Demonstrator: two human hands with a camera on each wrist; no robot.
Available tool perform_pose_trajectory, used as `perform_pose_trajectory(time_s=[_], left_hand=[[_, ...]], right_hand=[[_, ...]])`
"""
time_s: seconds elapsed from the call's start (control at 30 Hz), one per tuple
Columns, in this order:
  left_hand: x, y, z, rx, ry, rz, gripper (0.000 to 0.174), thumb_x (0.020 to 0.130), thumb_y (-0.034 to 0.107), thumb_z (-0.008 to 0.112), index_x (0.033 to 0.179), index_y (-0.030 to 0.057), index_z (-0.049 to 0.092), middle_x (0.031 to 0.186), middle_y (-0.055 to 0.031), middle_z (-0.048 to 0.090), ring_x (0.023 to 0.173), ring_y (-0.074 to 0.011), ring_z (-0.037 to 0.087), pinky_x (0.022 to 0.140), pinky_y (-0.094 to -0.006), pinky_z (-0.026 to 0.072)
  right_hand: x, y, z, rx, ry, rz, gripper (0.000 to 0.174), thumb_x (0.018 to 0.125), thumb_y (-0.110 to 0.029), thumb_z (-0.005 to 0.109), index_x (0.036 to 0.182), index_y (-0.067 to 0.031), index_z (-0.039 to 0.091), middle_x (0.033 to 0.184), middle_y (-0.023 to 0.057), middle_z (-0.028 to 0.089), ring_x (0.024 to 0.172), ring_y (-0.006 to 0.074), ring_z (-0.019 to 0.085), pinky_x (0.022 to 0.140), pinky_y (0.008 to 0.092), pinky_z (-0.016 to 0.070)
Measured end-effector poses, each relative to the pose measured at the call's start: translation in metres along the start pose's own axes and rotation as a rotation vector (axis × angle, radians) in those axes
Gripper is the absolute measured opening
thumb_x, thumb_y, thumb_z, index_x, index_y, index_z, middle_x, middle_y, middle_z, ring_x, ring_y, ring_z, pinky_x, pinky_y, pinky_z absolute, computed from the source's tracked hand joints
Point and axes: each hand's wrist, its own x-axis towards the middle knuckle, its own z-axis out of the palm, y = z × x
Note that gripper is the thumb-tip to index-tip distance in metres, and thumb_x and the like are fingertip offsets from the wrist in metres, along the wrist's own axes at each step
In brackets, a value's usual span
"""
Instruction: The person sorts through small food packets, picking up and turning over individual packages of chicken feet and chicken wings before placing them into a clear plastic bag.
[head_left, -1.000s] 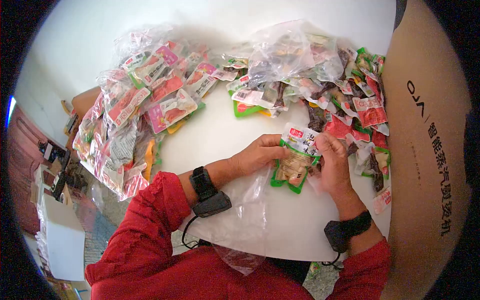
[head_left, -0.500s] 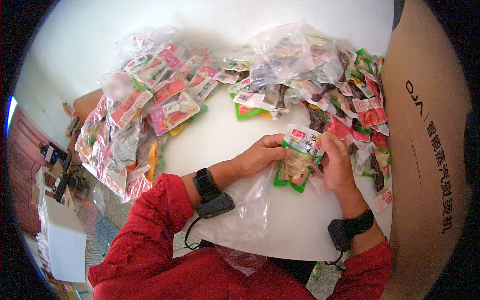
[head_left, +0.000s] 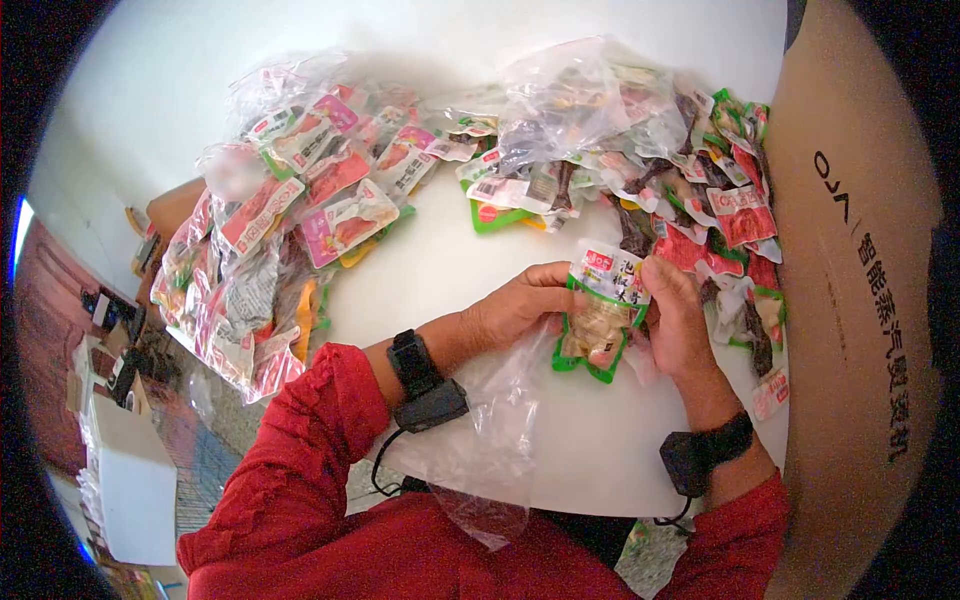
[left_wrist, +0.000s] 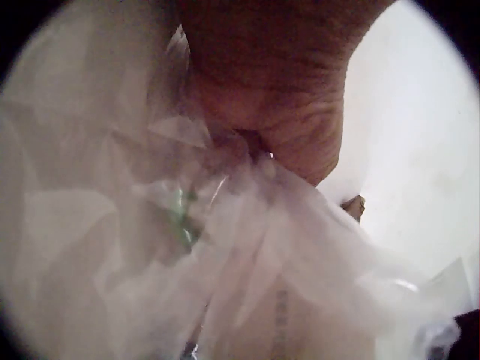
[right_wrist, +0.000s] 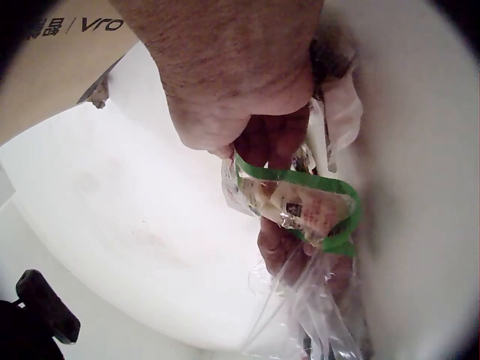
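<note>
A food packet with a green edge and Chinese lettering [head_left: 600, 325] is held up between both hands, its printed top tilted away from the body. My left hand [head_left: 518, 308] pinches its left edge between thumb and fingers. The right hand [head_left: 680, 325] grips its upper right edge, thumb in front. A clear plastic bag [head_left: 485, 425] hangs from under the left hand toward the table's front edge. In the left wrist view the same bag [left_wrist: 112, 255] covers most of the scene. Pale pieces show through the packet's window [right_wrist: 311, 210] in the right wrist view.
A heap of mixed snack packets [head_left: 340, 220] in clear plastic lies at left. Another heap, with dark and red packets [head_left: 740, 215], spreads at right under a crumpled clear bag [head_left: 570, 105]. A large cardboard box [head_left: 860, 350] stands along the right side of the white table [head_left: 420, 270].
The packet and both hands have shifted slightly to the right. Both hands keep their hold on it, and the heaps stay as they were.
</note>
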Motion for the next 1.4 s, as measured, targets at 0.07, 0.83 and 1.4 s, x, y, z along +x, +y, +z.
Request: perform_pose_trajectory(time_s=[0.07,0.83,1.4], left_hand=[[0.002,-0.002,0.000,-0.078,-0.012,0.025,0.033,0.081,0.011,0.049,0.113,0.0044,0.048,0.105,-0.0062,0.056,0.093,-0.0144,0.055,0.081,-0.0267,0.0433],[0.002,-0.002,0.006,-0.174,-0.014,0.041,0.024,0.084,0.015,0.051,0.106,0.0070,0.053,0.093,0.0018,0.057,0.069,-0.0027,0.049,0.054,-0.0166,0.0377],[0.001,0.002,0.006,-0.109,-0.007,0.022,0.025,0.085,0.017,0.050,0.107,0.0063,0.053,0.094,0.0007,0.058,0.072,-0.0046,0.049,0.057,-0.0184,0.0376]], right_hand=[[0.000,-0.001,-0.001,0.037,-0.005,0.037,0.026,0.084,-0.028,0.049,0.087,-0.0030,0.054,0.081,0.0018,0.054,0.077,0.0113,0.049,0.072,0.0249,0.0402],[0.001,0.002,0.004,0.046,0.102,-0.034,0.028,0.084,-0.032,0.049,0.088,-0.0050,0.053,0.079,0.0023,0.055,0.067,0.0113,0.053,0.054,0.0253,0.0448],[0.006,0.010,-0.005,-0.054,0.059,-0.064,0.029,0.085,-0.031,0.049,0.092,-0.0034,0.054,0.083,0.0024,0.053,0.076,0.0111,0.049,0.070,0.0251,0.0408]])
